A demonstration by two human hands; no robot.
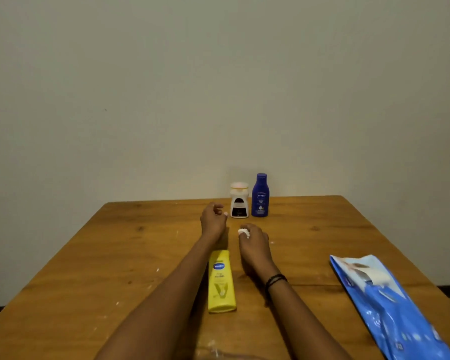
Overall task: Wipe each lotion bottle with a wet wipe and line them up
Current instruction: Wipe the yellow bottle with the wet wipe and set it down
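White lotion bottle (239, 201), blue Nivea bottle (260, 196) upright side by side, centre frame: likely done. Yellow Vaseline bottle (220, 281) flat, lower centre: likely still to do. Right hand (253, 240) clutches balled wet wipe (243, 232); left hand (213, 219) loosely curled, empty.

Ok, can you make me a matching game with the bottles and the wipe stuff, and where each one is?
Things:
1. yellow bottle
2. blue bottle
3. wet wipe
4. wipe pack

Places:
A. bunched in the right hand
B. lying flat between the forearms
C. standing upright beside the white bottle
D. lying on the right side of the table

Pairs: 1-B, 2-C, 3-A, 4-D
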